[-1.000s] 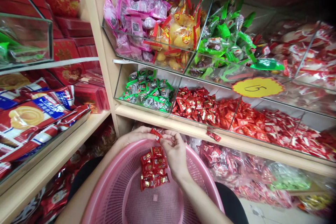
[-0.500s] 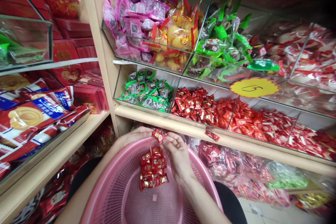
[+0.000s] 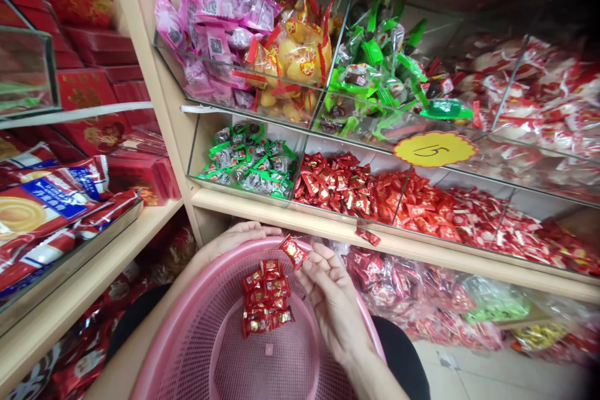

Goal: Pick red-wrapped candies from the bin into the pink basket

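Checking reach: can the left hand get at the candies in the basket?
Probably yes: the left hand is at the rim of the open basket, and nothing covers the candies inside.

A pink mesh basket (image 3: 265, 369) stood open-topped, its near edge out of view. Small shiny red packets (image 3: 266, 297) with gold patches lay close together in rough rows towards twelve o'clock inside it. A single red packet (image 3: 293, 251), pinched at its four-o'clock end, slanted near the rim at one o'clock.
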A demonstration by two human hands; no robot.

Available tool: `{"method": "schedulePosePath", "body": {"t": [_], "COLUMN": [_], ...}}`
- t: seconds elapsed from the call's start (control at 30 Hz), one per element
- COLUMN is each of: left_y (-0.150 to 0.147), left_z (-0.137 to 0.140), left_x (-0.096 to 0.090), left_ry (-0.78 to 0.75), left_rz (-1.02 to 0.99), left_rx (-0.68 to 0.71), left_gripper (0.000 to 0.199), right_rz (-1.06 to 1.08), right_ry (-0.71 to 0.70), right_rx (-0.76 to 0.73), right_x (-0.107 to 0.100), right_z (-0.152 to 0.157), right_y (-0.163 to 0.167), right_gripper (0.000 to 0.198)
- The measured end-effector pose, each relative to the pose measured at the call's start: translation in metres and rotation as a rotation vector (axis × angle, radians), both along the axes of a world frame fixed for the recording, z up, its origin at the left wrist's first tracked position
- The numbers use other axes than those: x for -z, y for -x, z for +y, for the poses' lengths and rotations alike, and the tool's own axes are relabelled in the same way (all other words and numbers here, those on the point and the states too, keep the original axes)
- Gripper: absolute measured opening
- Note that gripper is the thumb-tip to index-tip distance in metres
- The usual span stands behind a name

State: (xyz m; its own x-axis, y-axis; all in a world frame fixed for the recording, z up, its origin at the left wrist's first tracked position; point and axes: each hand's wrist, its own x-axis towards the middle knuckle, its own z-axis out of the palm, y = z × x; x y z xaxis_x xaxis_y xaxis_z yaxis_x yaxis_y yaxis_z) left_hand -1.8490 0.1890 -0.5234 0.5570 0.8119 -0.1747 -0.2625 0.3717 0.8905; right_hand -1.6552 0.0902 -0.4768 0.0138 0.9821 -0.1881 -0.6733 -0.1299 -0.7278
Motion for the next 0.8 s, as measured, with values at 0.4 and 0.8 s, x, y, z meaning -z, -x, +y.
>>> {"method": "schedulePosePath", "body": {"t": [0.4, 0.8], "left_y": [0.001, -0.001], "left_z": [0.0, -0.006], "left_x": [-0.008, -0.001], "left_ry": [-0.082, -0.011], "left_rz": [0.115, 0.116], "left_rx": [-0.078, -0.198], "left_gripper": [0.021, 0.029], "right_rz": [0.06, 0.065], "right_ry": [0.001, 0.082], "right_rx": [0.01, 0.028], "right_x": [-0.016, -0.007], "right_z": [-0.012, -0.011], "right_y": [-0.001, -0.006], "right_gripper": [0.037, 0.034]}}
